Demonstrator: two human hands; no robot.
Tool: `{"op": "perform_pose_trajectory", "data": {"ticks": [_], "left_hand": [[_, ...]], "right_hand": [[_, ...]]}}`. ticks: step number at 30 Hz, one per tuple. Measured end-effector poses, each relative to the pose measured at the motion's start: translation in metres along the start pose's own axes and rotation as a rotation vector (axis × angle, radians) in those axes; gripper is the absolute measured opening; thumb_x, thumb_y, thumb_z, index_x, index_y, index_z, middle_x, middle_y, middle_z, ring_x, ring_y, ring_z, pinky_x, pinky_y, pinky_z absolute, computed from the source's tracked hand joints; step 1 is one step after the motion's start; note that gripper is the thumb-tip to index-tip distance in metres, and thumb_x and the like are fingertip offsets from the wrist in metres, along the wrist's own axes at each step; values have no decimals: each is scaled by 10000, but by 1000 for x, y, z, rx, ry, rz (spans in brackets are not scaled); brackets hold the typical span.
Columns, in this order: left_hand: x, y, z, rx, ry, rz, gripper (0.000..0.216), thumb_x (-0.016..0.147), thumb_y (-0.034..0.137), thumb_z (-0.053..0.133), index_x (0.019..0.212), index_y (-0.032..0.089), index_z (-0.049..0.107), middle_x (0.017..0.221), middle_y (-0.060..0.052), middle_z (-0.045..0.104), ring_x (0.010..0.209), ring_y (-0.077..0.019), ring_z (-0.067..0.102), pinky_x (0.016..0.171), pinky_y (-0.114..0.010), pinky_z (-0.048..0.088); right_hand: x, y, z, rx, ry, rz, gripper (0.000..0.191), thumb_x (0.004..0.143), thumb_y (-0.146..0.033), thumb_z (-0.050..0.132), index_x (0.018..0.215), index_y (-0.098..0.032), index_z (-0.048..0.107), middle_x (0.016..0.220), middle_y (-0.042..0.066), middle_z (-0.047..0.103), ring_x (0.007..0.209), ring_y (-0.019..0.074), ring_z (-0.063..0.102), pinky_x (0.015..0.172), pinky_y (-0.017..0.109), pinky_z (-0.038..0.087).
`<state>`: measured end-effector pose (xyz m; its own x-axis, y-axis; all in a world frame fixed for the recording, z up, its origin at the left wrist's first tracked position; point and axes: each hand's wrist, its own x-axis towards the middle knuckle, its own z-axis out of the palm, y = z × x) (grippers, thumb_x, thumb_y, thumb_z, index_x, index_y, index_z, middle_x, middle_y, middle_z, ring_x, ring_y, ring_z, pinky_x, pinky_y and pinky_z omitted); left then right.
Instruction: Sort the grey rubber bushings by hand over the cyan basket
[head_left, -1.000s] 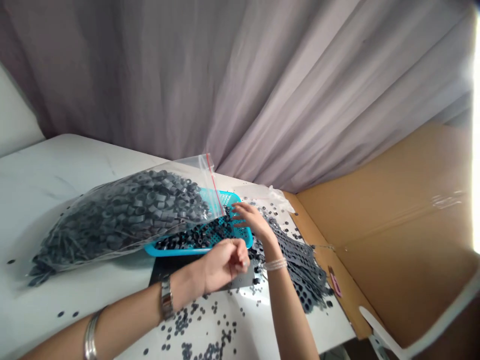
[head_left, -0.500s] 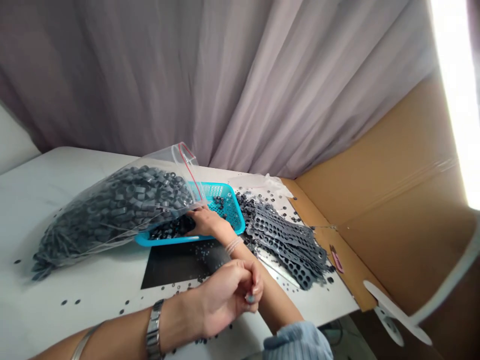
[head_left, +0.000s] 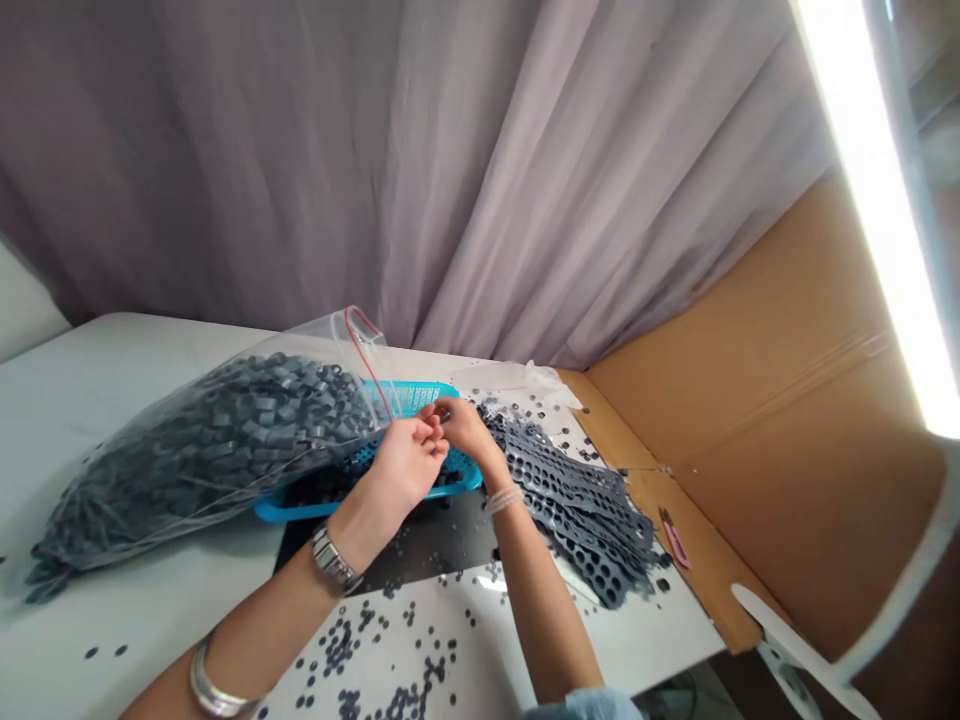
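Fingers (head_left: 433,432) of the left hand (head_left: 397,465) and right hand (head_left: 466,432) are curled close over the blue basket (head_left: 283,511) near the bench's (head_left: 187,600) back edge, no telling if anything's pinched, and if the overhanging bag (head_left: 202,450) gets nudged by a wrist, rings (head_left: 281,395) could be spilled.

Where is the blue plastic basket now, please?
In the head view, the blue plastic basket is just left of centre, partly hidden by the zip-lock bag on its left, with perforated strips to its right.
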<state>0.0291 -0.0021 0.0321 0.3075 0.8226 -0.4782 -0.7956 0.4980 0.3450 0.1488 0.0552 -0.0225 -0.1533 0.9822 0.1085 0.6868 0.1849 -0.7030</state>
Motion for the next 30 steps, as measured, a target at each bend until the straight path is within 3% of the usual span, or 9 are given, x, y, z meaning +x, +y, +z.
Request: {"op": "perform_pose_trajectory", "data": {"ticks": [3,8,12,16,20,23,27,30], "left_hand": [[20,-2,-9,0,156,15,273,642,-50,414,775,176,492,650,13,455,503,-72,425,431,-155,315],[45,-12,-26,-37,288,-21,62,787,148,475,760,202,457,742,-16,509,619,-117,520,525,-214,436],[51,-7,-32,-93,185,-87,105,848,231,425,770,197,486,774,-39,566,658,-152,571,595,-301,498],[51,-5,-34,-112,77,-156,209,877,212,373,773,162,547,666,-34,595,559,-141,580,525,-262,485],[53,-10,-36,-131,96,-180,186,856,176,420,712,156,536,571,-12,588,509,-131,585,472,-226,469],[53,-13,-37,-148,112,-189,121,833,142,464,751,149,553,650,-34,638,601,-152,636,551,-256,520],[52,-13,-35,-156,83,-194,154,832,141,486,936,106,593,824,-112,674,749,-196,663,699,-336,553],[50,-11,-31,-154,66,-169,202,834,141,498,1003,77,588,846,-132,669,782,-204,659,721,-341,557]], "right_hand": [[3,4,-18,36,29,41,134,825,-162,562,947,-119,596,893,37,624,716,139,621,601,277,533],[-2,-17,-31,84,50,21,206,701,-71,484,860,-148,589,813,2,625,642,117,619,553,223,516],[-12,-37,-30,43,-4,-9,201,677,-69,504,814,-176,605,786,-3,633,696,128,602,638,243,490],[-23,-47,-22,-37,-49,22,210,636,-55,560,788,-183,626,760,21,623,722,163,570,679,291,453],[-33,-55,-26,-124,-152,12,249,664,-137,621,902,-206,638,865,47,632,827,197,558,728,315,437],[-37,-58,-44,-102,-211,-23,280,715,-127,571,971,-221,635,907,36,646,816,173,576,716,293,444],[-36,-49,-66,-94,-135,24,259,776,-112,492,964,-199,648,830,26,662,744,150,589,680,284,448],[-33,-43,-70,-135,-65,34,243,781,-124,502,951,-191,663,815,28,673,729,155,591,689,301,444]]}}
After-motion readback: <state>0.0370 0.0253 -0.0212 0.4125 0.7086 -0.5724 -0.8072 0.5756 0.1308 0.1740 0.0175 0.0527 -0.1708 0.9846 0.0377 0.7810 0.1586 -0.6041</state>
